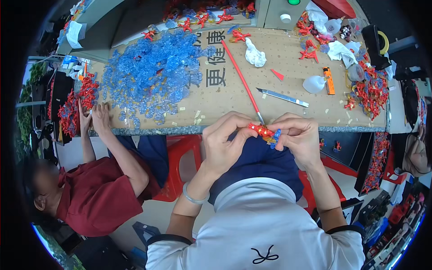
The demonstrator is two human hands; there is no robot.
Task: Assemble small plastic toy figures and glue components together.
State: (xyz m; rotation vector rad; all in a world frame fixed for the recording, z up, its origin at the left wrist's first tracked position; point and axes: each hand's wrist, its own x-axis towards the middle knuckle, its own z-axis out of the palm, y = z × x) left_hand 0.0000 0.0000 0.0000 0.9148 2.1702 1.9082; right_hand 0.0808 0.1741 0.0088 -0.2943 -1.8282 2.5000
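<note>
Over the table's near edge, my left hand (pixel 225 143) and my right hand (pixel 299 137) hold one small plastic figurine (pixel 263 131) between them. The left fingers pinch its red, yellow-spotted part. The right fingers grip the translucent blue and amber end. Just beyond it lies a thin red-handled brush (pixel 242 76), its metal end close behind the figurine; whether they touch I cannot tell. A craft knife (pixel 283 97) rests farther right. Past my left hand, a big heap of translucent blue pieces (pixel 153 67) covers the left part of the cardboard-topped table (pixel 216 105).
Red-and-blue figurines (pixel 372 92) are piled at the right end. A squeeze bottle (pixel 314 84), an orange box-like stick (pixel 330 81) and crumpled tissue (pixel 255 55) lie beyond the knife. At left, a co-worker in a maroon shirt (pixel 101 198) reaches toward red pieces (pixel 88 92).
</note>
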